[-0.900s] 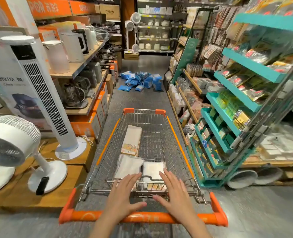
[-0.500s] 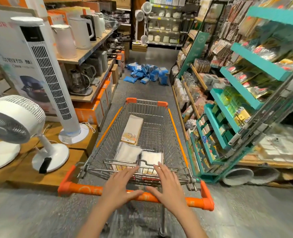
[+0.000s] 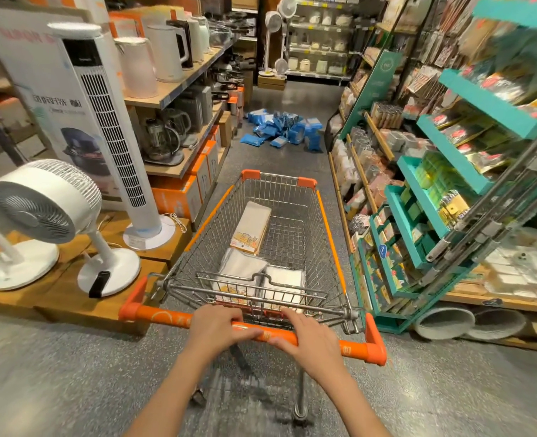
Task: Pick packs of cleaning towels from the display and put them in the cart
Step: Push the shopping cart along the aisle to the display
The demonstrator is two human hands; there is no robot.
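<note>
A wire shopping cart [image 3: 330, 228] with an orange handle [image 3: 153, 313] stands in the aisle in front of me. Three packs of cleaning towels lie in its basket: a tan pack [image 3: 252, 227] further in, and two white packs [image 3: 240, 269] [image 3: 284, 283] side by side near the handle. My left hand [image 3: 216, 327] and my right hand [image 3: 308, 337] both grip the middle of the handle, fingers curled over it. A teal display rack [image 3: 418, 209] with small packs stands to the right of the cart.
A wooden platform [image 3: 71, 298] on the left carries round fans [image 3: 45, 206] and a tower fan [image 3: 109, 127]. Shelves of kettles [image 3: 166, 52] run behind it. A heap of blue packs [image 3: 281, 129] lies on the floor further down the aisle. Grey rolls [image 3: 443, 323] lie under the right-hand shelf.
Both hands went from lying flat over the child seat to gripping the orange handle. The cart has rolled forward and swung slightly to the right in the aisle.
</note>
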